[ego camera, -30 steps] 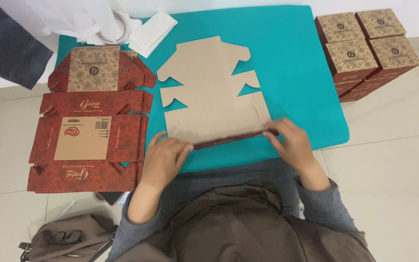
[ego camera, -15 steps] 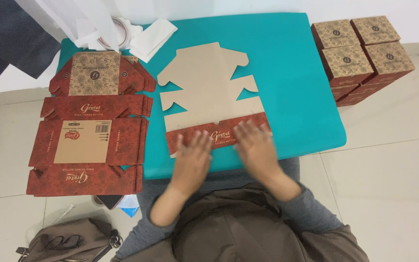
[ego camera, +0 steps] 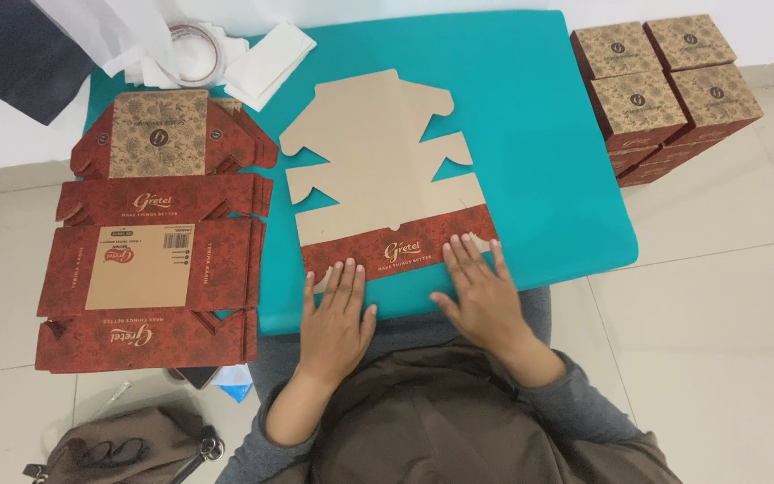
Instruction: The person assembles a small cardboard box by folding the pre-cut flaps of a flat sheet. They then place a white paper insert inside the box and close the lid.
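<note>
Both hands have drawn back toward the person since half a second ago, and the red flap folded over the near edge of the box blank now lies flat. The flat die-cut cardboard box blank [ego camera: 378, 170], plain brown inside up, lies on the teal counter [ego camera: 539, 134], its folded red patterned flap [ego camera: 400, 251] along the near edge. The left hand [ego camera: 338, 318] rests palm down, fingers spread and gripping nothing, fingertips touching the flap's near-left corner. The right hand [ego camera: 481, 291] lies flat and open too, its fingertips on the flap's right end.

At the counter's left edge a stack of unfolded red printed box blanks [ego camera: 159, 251] overhangs onto the floor side. Behind it sit a roll of clear tape [ego camera: 194, 54] and white folded paper [ego camera: 266, 63]. To the right, on the pale tiled floor [ego camera: 718, 314], stand assembled red-and-brown boxes [ego camera: 665, 90] in a close cluster. A brown bag [ego camera: 127, 448] lies on the tiles at lower left. A white wall runs along the far side.
</note>
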